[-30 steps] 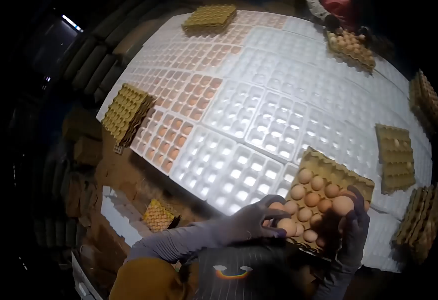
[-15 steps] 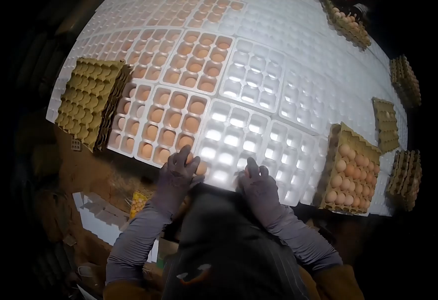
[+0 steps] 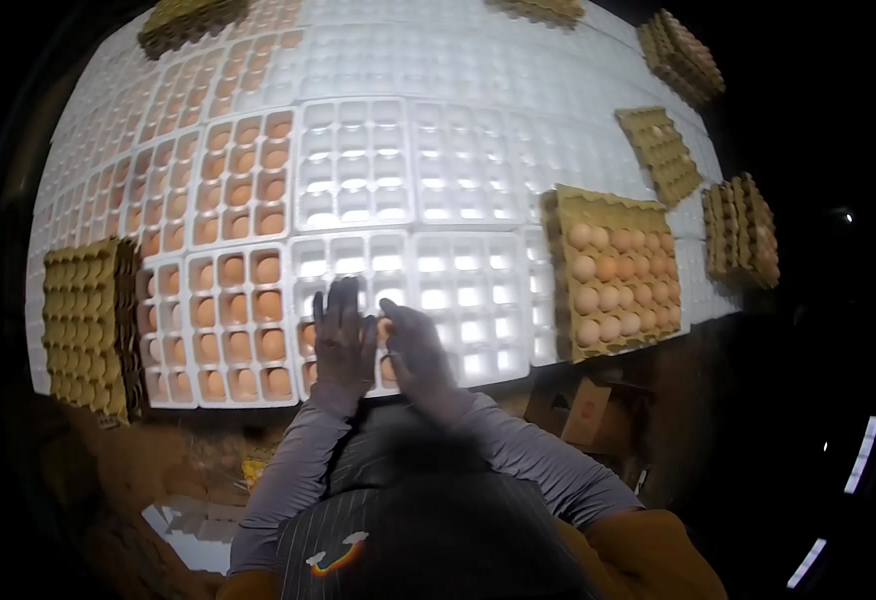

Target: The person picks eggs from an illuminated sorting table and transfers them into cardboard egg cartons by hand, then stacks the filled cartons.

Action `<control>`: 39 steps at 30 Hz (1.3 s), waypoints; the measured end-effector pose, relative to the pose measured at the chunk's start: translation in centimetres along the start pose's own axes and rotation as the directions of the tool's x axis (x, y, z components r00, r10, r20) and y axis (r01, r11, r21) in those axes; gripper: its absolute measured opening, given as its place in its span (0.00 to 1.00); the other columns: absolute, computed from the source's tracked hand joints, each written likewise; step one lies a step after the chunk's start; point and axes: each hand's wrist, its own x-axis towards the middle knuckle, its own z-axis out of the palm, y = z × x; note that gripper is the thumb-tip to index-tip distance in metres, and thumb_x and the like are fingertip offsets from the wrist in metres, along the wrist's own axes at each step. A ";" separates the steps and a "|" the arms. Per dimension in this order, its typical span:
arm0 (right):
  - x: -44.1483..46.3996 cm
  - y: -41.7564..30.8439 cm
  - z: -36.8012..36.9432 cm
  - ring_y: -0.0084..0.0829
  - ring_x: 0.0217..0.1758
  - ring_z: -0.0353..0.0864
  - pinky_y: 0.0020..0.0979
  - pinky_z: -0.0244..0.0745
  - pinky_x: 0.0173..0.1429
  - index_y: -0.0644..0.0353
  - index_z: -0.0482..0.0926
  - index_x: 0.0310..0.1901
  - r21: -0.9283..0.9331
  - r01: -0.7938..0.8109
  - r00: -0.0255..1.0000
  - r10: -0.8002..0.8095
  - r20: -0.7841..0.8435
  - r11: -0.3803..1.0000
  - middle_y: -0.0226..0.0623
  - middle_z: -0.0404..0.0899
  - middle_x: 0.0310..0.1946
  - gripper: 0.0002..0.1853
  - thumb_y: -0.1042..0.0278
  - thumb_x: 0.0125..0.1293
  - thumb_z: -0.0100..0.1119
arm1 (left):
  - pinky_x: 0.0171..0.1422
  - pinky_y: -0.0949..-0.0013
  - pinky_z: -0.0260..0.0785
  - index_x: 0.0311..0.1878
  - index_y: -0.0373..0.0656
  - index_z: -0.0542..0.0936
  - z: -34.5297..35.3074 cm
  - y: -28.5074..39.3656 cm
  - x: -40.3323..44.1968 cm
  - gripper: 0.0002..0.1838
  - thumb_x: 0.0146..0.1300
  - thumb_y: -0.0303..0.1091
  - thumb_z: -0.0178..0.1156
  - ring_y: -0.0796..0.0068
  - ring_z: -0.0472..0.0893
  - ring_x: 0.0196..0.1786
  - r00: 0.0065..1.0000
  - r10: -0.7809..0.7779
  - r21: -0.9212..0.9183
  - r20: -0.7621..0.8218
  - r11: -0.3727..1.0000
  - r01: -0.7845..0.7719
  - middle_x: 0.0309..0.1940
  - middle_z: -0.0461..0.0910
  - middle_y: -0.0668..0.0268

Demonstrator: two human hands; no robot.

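Observation:
Both my gloved hands are over a white foam egg tray [image 3: 350, 234] at the table's near edge. My left hand [image 3: 343, 340] lies over its left and middle cells, fingers stretched out and slightly apart, hiding what is beneath. Beside it, my right hand [image 3: 420, 355] has its fingers curled at a brown egg [image 3: 384, 330] over the right column. Another egg [image 3: 389, 370] sits in the cell nearer me. Along the left column, eggs [image 3: 308, 338] show beside my left hand. The back cells hold no eggs.
Egg-filled foam trays [image 3: 240, 348] extend left, beside a stack of pulp trays [image 3: 86, 325]. To the right are unfilled foam trays [image 3: 468, 300] and a pulp tray stack topped with eggs [image 3: 623, 275]. More pulp trays [image 3: 741, 230] stand farther right. A cardboard box [image 3: 586, 412] is below the table.
The view has turned and shifted right. My hands, apart before, are now side by side over the foam tray. Eggs now show in its near cells, and my left fingers have straightened.

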 end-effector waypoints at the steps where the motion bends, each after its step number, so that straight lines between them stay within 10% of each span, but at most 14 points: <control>1: -0.6 -0.4 -1.4 0.54 0.65 0.72 0.47 0.70 0.66 0.58 0.66 0.73 0.125 -0.026 1.000 0.024 0.021 0.992 0.50 0.73 0.63 0.31 0.77 0.67 0.57 | 0.80 0.43 0.52 0.74 0.36 0.65 0.3 -0.1 0.0 0.32 0.69 0.34 0.60 0.46 0.62 0.77 0.999 0.019 0.053 0.029 0.998 -0.020 0.72 0.66 0.48; 6: -5.1 -1.1 -10.9 0.47 0.61 0.78 0.43 0.75 0.63 0.56 0.74 0.66 0.083 -0.139 0.981 0.126 0.145 0.987 0.44 0.79 0.58 0.26 0.75 0.66 0.64 | 0.76 0.43 0.60 0.69 0.39 0.73 0.2 5.9 3.9 0.28 0.66 0.32 0.63 0.45 0.68 0.71 0.990 0.133 -0.114 0.048 0.985 -0.126 0.65 0.74 0.52; 10: -5.9 1.1 -20.6 0.45 0.56 0.82 0.40 0.77 0.58 0.58 0.82 0.55 -0.302 0.102 0.985 -0.139 -0.103 0.948 0.40 0.84 0.49 0.16 0.71 0.67 0.67 | 0.73 0.49 0.66 0.57 0.44 0.83 2.7 15.7 10.4 0.18 0.62 0.25 0.66 0.48 0.76 0.65 0.923 0.346 -0.280 0.172 0.915 -0.291 0.54 0.82 0.59; 14: -0.9 3.2 -31.4 0.43 0.49 0.84 0.39 0.80 0.52 0.57 0.83 0.48 -0.349 -0.072 0.983 0.008 -0.183 0.934 0.39 0.85 0.46 0.13 0.73 0.60 0.70 | 0.75 0.48 0.64 0.62 0.46 0.78 10.4 20.7 16.2 0.23 0.63 0.31 0.67 0.50 0.75 0.66 0.887 0.431 -0.145 0.164 0.900 -0.410 0.54 0.83 0.59; 19: 7.6 11.2 -35.5 0.43 0.54 0.81 0.44 0.77 0.57 0.54 0.81 0.56 -0.565 0.230 0.971 -0.226 0.078 0.792 0.40 0.83 0.51 0.18 0.60 0.67 0.65 | 0.76 0.51 0.63 0.62 0.44 0.78 14.8 21.7 18.7 0.23 0.63 0.34 0.68 0.54 0.75 0.67 0.839 0.414 0.053 0.354 0.886 -0.460 0.58 0.81 0.59; 22: 9.6 14.3 -35.1 0.42 0.53 0.81 0.43 0.77 0.59 0.55 0.81 0.58 -0.426 0.288 0.958 -0.253 0.137 0.858 0.40 0.81 0.52 0.21 0.60 0.65 0.66 | 0.72 0.58 0.69 0.61 0.41 0.78 12.3 22.8 18.1 0.20 0.67 0.32 0.66 0.63 0.79 0.64 0.923 0.012 -0.448 0.385 0.876 0.176 0.55 0.82 0.61; 24: 10.3 12.0 -37.4 0.42 0.52 0.81 0.42 0.77 0.60 0.57 0.80 0.59 -0.079 -0.039 0.985 0.052 0.166 0.996 0.39 0.81 0.51 0.23 0.60 0.64 0.67 | 0.55 0.69 0.77 0.55 0.37 0.81 10.6 23.2 17.4 0.15 0.74 0.38 0.58 0.75 0.83 0.51 0.789 -0.360 -0.802 0.499 0.154 0.577 0.49 0.81 0.59; 25: 10.8 11.4 -39.0 0.33 0.51 0.81 0.34 0.77 0.57 0.57 0.80 0.60 0.325 -0.362 0.920 0.280 0.274 0.873 0.42 0.80 0.51 0.21 0.64 0.66 0.65 | 0.51 0.70 0.76 0.53 0.37 0.81 10.2 21.6 17.3 0.15 0.74 0.39 0.59 0.76 0.82 0.49 0.723 -0.325 -0.693 0.609 0.225 0.685 0.48 0.81 0.60; 27: 11.6 11.4 -40.0 0.34 0.48 0.81 0.32 0.77 0.54 0.59 0.82 0.55 0.095 -0.183 0.934 0.142 0.329 0.979 0.41 0.80 0.49 0.18 0.60 0.66 0.64 | 0.46 0.71 0.77 0.54 0.38 0.80 9.2 24.1 17.3 0.17 0.72 0.42 0.62 0.74 0.81 0.43 0.619 -0.330 -0.375 0.713 0.567 0.733 0.48 0.79 0.61; 28: 11.7 10.7 -40.3 0.35 0.49 0.82 0.33 0.77 0.53 0.59 0.82 0.53 -0.152 0.020 0.911 0.044 0.410 0.988 0.40 0.80 0.48 0.18 0.58 0.66 0.63 | 0.46 0.69 0.77 0.53 0.41 0.80 10.6 24.9 16.2 0.19 0.68 0.43 0.67 0.73 0.82 0.44 0.817 -0.150 -0.207 0.557 0.927 0.312 0.49 0.78 0.61; 31: 10.4 9.4 -36.7 0.40 0.51 0.84 0.42 0.77 0.53 0.58 0.82 0.45 -0.677 0.511 0.686 0.224 0.693 0.530 0.41 0.81 0.46 0.20 0.48 0.64 0.63 | 0.46 0.67 0.78 0.56 0.44 0.79 13.4 25.2 15.1 0.21 0.63 0.38 0.72 0.69 0.85 0.44 0.890 0.172 0.216 0.423 0.935 -0.283 0.52 0.77 0.59; 34: 10.8 8.7 -38.6 0.41 0.50 0.84 0.42 0.76 0.54 0.58 0.82 0.45 -0.630 0.336 0.679 0.284 0.677 0.700 0.41 0.81 0.47 0.20 0.49 0.65 0.61 | 0.44 0.69 0.78 0.57 0.42 0.78 10.9 26.3 16.3 0.20 0.64 0.35 0.70 0.72 0.85 0.39 0.791 -0.202 -0.111 0.577 0.941 0.321 0.52 0.77 0.62; 36: 11.3 8.4 -41.1 0.42 0.51 0.84 0.40 0.79 0.54 0.59 0.82 0.50 -0.414 0.090 0.699 0.239 0.674 0.906 0.39 0.80 0.52 0.17 0.58 0.64 0.67 | 0.44 0.71 0.78 0.59 0.39 0.76 8.5 26.2 16.4 0.16 0.69 0.28 0.60 0.75 0.84 0.41 0.629 -0.278 -0.513 0.726 0.391 0.764 0.55 0.76 0.66; 39: 9.3 10.0 -42.1 0.40 0.53 0.82 0.36 0.79 0.50 0.59 0.80 0.51 0.085 -0.048 0.764 -0.018 0.645 0.995 0.39 0.77 0.52 0.16 0.65 0.63 0.66 | 0.50 0.66 0.81 0.62 0.45 0.76 8.4 27.1 14.1 0.20 0.66 0.24 0.58 0.64 0.83 0.52 0.843 0.078 -0.335 0.531 0.934 0.125 0.62 0.72 0.58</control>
